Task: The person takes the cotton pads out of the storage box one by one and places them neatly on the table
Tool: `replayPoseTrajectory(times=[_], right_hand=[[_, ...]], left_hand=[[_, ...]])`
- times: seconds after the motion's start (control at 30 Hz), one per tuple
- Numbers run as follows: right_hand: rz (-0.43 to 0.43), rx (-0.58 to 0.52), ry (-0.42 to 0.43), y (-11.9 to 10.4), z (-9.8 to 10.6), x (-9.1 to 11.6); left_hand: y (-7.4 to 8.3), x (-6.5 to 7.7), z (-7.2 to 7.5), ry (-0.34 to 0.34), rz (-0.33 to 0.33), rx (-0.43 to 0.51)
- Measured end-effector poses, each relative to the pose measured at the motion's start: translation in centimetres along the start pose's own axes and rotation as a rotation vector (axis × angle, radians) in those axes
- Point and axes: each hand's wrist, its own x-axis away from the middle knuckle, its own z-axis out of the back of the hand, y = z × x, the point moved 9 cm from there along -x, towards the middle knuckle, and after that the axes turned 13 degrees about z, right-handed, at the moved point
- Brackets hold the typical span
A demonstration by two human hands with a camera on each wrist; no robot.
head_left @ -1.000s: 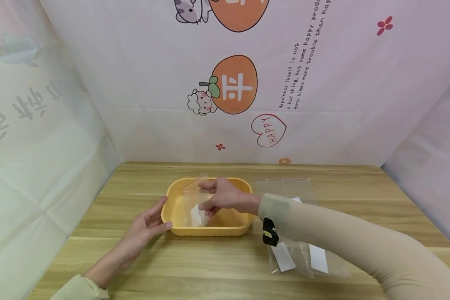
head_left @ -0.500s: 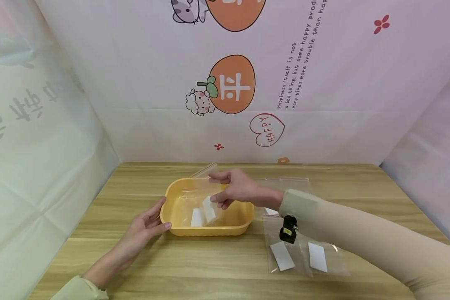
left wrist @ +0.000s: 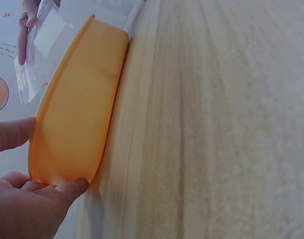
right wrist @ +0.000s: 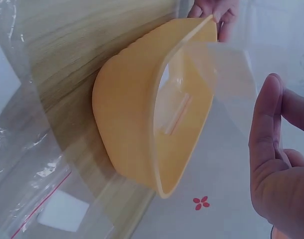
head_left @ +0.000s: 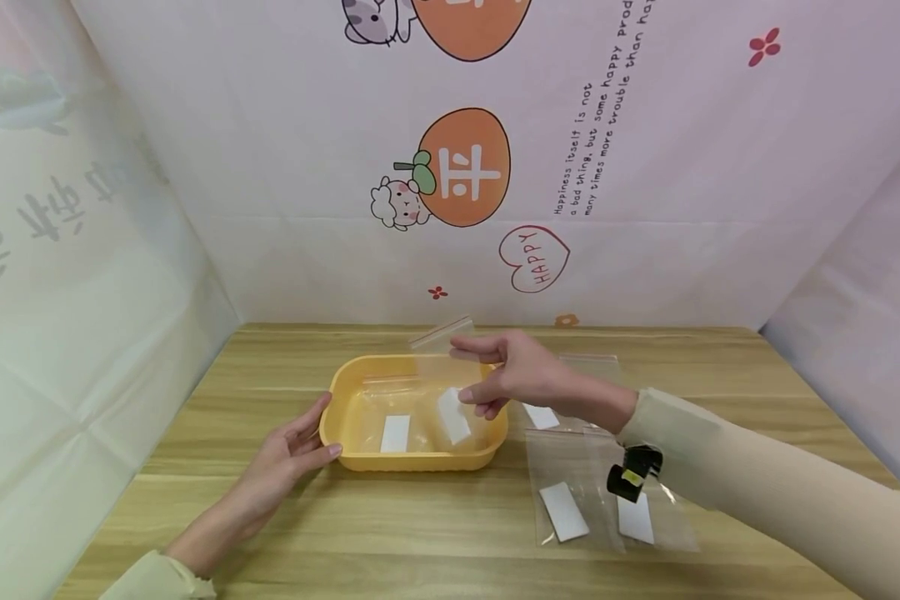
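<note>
My left hand [head_left: 288, 454] holds the left end of a yellow plastic basin [head_left: 420, 462], its thumb and fingers at the rim and outer wall, as the left wrist view also shows. Over the basin's right part, my right hand [head_left: 521, 368] pinches a clear zip-lock bag [head_left: 444, 343] that hangs upright with a white rectangular piece [head_left: 454, 417] inside. The right wrist view shows the thumb and fingertips [right wrist: 272, 92] at the bag's edge. Another clear bag with a white piece [head_left: 395, 434] lies in the basin.
Several more clear zip-lock bags with white pieces [head_left: 565, 511] lie on the wooden table [head_left: 345, 533] right of the basin, partly overlapping. Printed white cloth [head_left: 307, 167] stands around the back and sides. A black band [head_left: 633, 473] is on the right sleeve.
My right hand has moved right and slightly up with its bag. The bag lying in the basin has come into fuller view. The left hand and basin have stayed put.
</note>
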Motion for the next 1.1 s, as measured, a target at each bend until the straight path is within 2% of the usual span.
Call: replayPoseTrajectory(times=[0.6, 0.83, 1.1], right_hand=[[0.058, -0.001, 0.015, -1.0, 3.1, 5.4], [0.036, -0.012, 0.036, -0.4, 4.4, 7.8], [0.049, -0.028, 0.043, 1.3, 6.3, 10.9]], left_hand=[[0.1, 0.1, 0.0, 0.005, 0.006, -0.005], [0.0, 0.0, -0.1, 0.008, 0.008, -0.004], [0.0, 0.2, -0.2, -0.006, 0.003, -0.008]])
